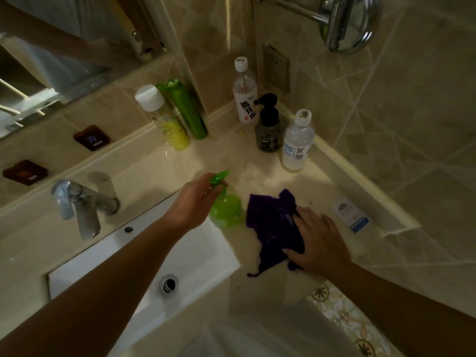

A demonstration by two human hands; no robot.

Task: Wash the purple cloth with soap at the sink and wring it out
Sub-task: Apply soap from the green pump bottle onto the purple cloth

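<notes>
While my left hand (192, 199) curls round the green soap bottle (225, 210) and my right hand (318, 240) presses flat on the purple cloth (273, 222) beside the sink (103, 266), a hard squeeze could overshoot soap onto the counter (309, 176).

A home bathroom: white sink (195, 256), chrome tap (82, 204), tiled walls (386, 119), toiletry bottles (268, 127) along the counter (322, 181).

Six bottles (297, 140), one purple cloth (273, 222)
</notes>
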